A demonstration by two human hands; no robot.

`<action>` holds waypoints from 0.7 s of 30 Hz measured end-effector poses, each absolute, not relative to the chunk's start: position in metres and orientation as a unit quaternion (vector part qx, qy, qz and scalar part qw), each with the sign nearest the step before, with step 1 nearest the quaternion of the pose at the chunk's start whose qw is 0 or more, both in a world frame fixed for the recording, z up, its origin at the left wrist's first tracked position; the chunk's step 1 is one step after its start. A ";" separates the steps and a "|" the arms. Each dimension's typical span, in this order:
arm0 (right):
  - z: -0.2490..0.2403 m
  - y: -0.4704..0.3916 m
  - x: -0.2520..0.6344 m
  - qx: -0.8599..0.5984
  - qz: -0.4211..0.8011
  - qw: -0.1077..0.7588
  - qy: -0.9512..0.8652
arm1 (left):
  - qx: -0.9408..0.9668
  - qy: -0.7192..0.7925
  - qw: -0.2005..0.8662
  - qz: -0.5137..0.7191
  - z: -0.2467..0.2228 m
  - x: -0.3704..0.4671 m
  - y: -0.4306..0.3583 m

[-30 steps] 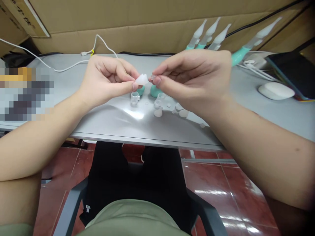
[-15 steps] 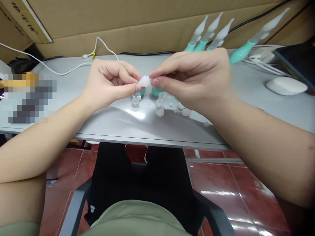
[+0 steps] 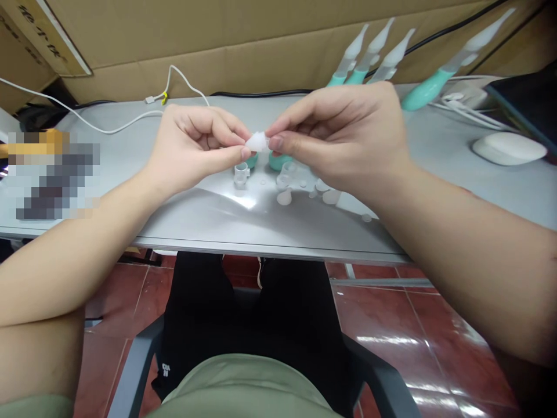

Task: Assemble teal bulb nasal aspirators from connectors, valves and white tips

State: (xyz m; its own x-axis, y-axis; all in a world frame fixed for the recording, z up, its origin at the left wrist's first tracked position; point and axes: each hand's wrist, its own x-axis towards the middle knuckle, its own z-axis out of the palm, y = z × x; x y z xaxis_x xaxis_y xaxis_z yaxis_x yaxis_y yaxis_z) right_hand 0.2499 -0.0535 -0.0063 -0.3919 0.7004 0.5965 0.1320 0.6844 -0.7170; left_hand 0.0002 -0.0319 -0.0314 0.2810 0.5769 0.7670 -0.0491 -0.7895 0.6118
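Note:
Above the desk, a small white translucent cone-shaped tip is pinched between my two hands. My left hand grips its narrow left end with thumb and fingertips. The thumb and index finger of my right hand close on its right end, where a bit of clear plastic shows. Beneath the hands lie a clear plastic connector, another clear piece and a white cone-shaped tip. Two teal bulbs are partly hidden behind the fingers.
Several teal bulb droppers with white tips stand at the back right. A white mouse rests on the desk at the right. White cables run along the back left. Small discs lie near the front edge.
Both hands keep their pinch on the white tip. At its right end, slightly more clear plastic shows beside my right thumb. The view has shifted slightly.

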 end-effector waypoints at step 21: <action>-0.003 -0.043 0.250 -0.229 0.436 0.447 -0.747 | 0.792 0.211 0.190 0.541 -0.038 -0.010 -0.028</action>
State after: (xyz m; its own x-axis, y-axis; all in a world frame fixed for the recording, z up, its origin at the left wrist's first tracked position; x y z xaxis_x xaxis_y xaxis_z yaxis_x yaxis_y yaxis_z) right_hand 0.2505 -0.0434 -0.0032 -0.4959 0.7315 0.4680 -0.0471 0.5155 -0.8556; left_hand -0.0104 -0.0283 -0.0376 0.3263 0.5396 0.7761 0.1297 -0.8388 0.5287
